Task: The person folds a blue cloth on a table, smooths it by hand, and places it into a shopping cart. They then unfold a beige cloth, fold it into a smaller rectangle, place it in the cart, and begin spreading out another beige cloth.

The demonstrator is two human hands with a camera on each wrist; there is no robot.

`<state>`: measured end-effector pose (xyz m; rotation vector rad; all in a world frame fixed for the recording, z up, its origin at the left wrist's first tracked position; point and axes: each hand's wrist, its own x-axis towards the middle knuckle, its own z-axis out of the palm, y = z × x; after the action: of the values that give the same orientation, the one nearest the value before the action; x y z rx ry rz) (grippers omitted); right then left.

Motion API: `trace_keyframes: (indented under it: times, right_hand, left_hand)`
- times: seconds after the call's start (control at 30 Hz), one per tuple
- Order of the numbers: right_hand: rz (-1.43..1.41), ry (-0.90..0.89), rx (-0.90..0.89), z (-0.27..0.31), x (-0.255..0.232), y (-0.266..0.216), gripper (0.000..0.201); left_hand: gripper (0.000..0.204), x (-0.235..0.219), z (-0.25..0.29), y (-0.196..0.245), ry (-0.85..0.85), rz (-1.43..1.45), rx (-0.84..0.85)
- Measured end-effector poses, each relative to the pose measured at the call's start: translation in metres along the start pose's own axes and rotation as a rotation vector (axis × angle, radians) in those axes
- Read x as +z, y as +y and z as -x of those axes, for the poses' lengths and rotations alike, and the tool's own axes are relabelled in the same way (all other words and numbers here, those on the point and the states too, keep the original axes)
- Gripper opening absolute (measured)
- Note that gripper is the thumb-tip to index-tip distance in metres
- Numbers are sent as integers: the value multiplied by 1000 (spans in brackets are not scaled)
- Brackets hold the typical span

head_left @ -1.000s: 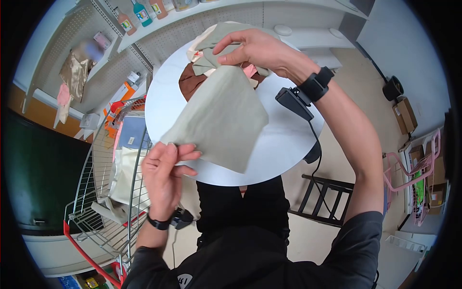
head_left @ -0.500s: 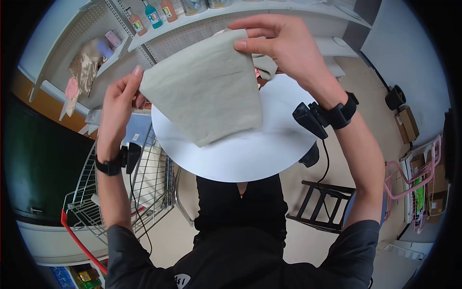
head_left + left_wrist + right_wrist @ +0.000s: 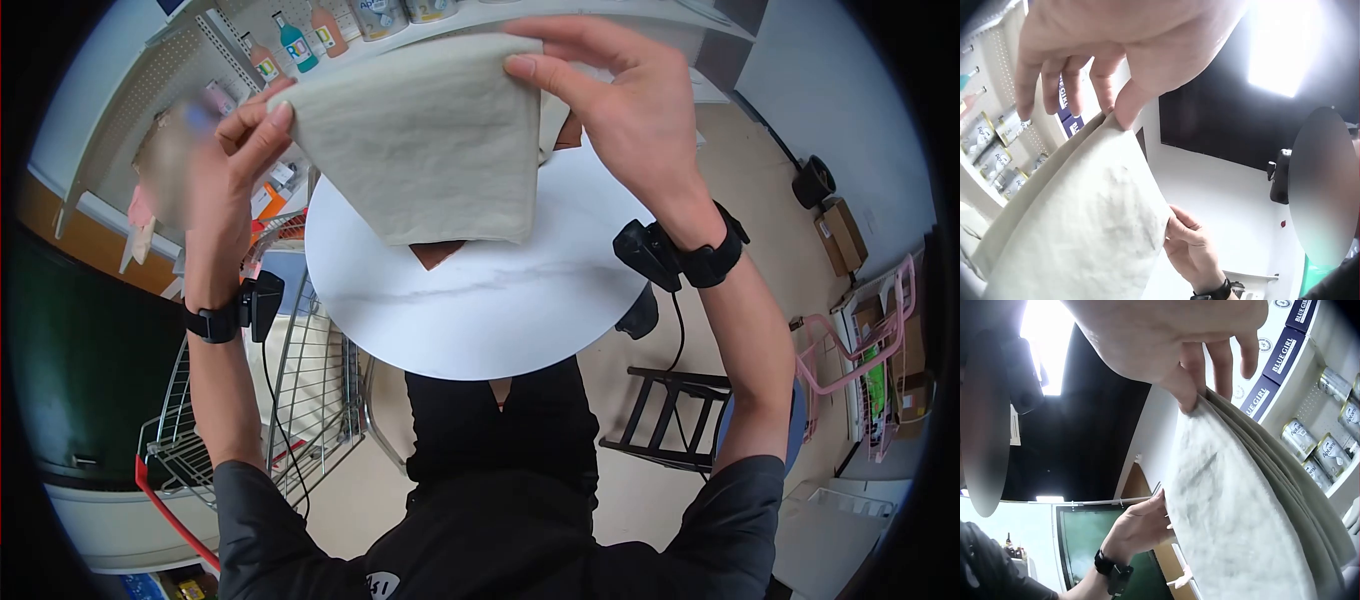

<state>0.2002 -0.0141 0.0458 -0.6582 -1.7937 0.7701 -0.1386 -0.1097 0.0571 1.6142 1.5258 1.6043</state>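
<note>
A folded pale grey-green cloth (image 3: 420,150) hangs stretched between both hands above the round table. My left hand (image 3: 230,170) pinches its upper left corner between thumb and fingers. At the upper right corner, my right hand (image 3: 640,125) pinches it the same way, thumb on the near face. Several stacked layers of the cloth (image 3: 1297,500) show along its edge in the right wrist view. Below its lower hem pokes out the tip of a brown cloth (image 3: 436,255) lying on the white table (image 3: 480,330). Most of what lies on the table behind is hidden by the raised cloth.
A wire shopping cart (image 3: 300,400) with cloth inside stands left of the table. Shelves behind bear bottles (image 3: 294,42) and tins (image 3: 380,18). A dark folding stool (image 3: 665,415) is on the floor at right. Cables trail from both wrist cameras.
Both hands have lifted the grey-green cloth and spread its top edge. The left hand rose from near the table's front edge to the upper left. The brown tip now shows below the hem.
</note>
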Motion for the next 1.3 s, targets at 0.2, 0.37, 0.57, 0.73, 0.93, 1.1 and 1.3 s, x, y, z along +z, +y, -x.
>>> trace_keyframes:
  times: [0.2, 0.37, 0.57, 0.73, 0.93, 1.1, 1.3]
  right_hand:
    - [-37, 214, -318, 12, 3, -26, 28]
    - [-303, 205, -489, 9, -1, -17, 30]
    - [-202, 48, 47, 12, -4, -17, 22]
    - [-161, -93, 478, 17, 21, 124, 32]
    - [-81, -147, 656, 37, 37, 252, 48]
    - [327, -241, 410, 62, 9, 232, 48]
    - [22, -511, 775, 131, 8, 151, 53]
  left_hand:
    - [38, -1, 12, 24, 33, 288, 65]
    - [50, 7, 34, 41, 2, 492, 66]
    - [37, 27, 17, -13, -111, 731, -294]
    - [45, 70, 12, -157, -196, 424, -633]
    - [72, 114, 8, -229, -238, 352, -737]
    - [57, 101, 39, -200, -285, 62, -644]
    - [40, 80, 76, -174, -508, -222, -670]
